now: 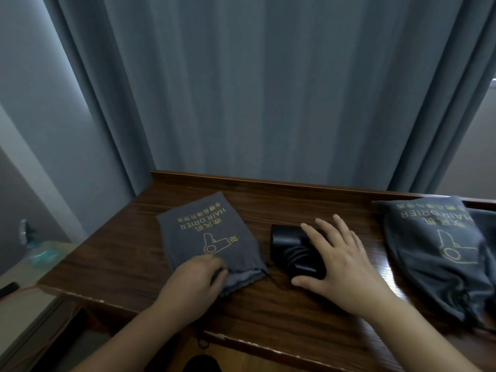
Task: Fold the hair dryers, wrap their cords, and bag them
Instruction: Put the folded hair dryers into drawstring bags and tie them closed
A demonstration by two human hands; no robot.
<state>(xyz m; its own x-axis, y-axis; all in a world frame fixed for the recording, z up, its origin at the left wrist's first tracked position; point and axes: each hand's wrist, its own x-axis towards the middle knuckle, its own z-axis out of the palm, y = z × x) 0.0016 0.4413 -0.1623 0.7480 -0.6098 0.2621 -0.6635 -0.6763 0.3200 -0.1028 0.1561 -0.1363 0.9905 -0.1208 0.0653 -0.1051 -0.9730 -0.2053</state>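
A flat grey cloth bag (208, 232) printed "HAIR DRIER" in yellow lies on the dark wooden table (120, 253). My left hand (196, 283) pinches the bag's near open edge, fingers curled round the cloth. To its right lies a black folded hair dryer (288, 245) with its cord wound round it. My right hand (341, 261) rests over the dryer with fingers spread and the thumb against its near end. A second grey bag (440, 248), bulging and with the same print, lies at the table's right end.
Grey curtains (268, 89) hang right behind the table's raised back rim (241, 178). The table's near edge is chipped. To the left, lower down, sit a pale surface with a teal object (40, 253) and an orange cable (32, 288).
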